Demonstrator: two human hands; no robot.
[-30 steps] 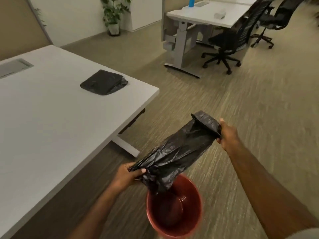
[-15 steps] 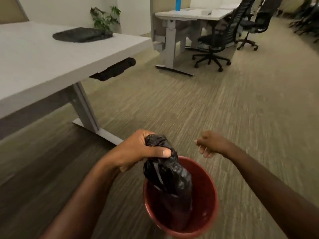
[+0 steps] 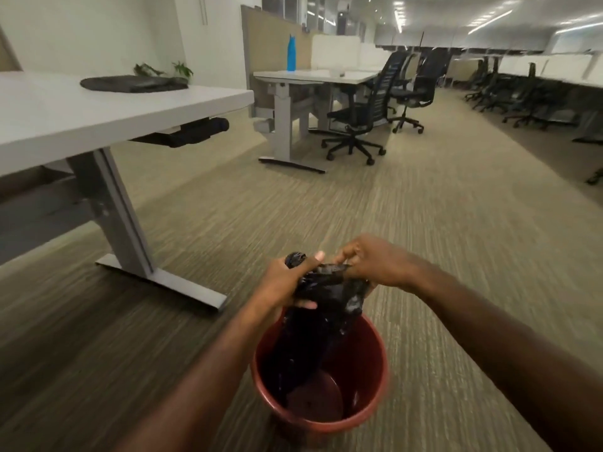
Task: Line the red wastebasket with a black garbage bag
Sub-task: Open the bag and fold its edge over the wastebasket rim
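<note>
The red wastebasket (image 3: 375,380) stands on the carpet at the bottom centre. A black garbage bag (image 3: 323,308) hangs bunched into it, its lower part inside the basket and its top held just above the rim. My left hand (image 3: 287,282) grips the bag's gathered top from the left. My right hand (image 3: 372,262) pinches the bag's top edge from the right, close beside the left hand. Part of the basket's bare red floor shows under the bag.
A white desk (image 3: 98,115) with grey legs stands at the left, with a folded stack of black bags (image 3: 130,83) on it. Further back are another desk with a blue bottle (image 3: 291,52) and black office chairs (image 3: 362,115). Carpet stretches to the right.
My right hand, which was empty half a second ago, has come back and taken hold of the bag's top. The view has dropped lower and closer to the basket.
</note>
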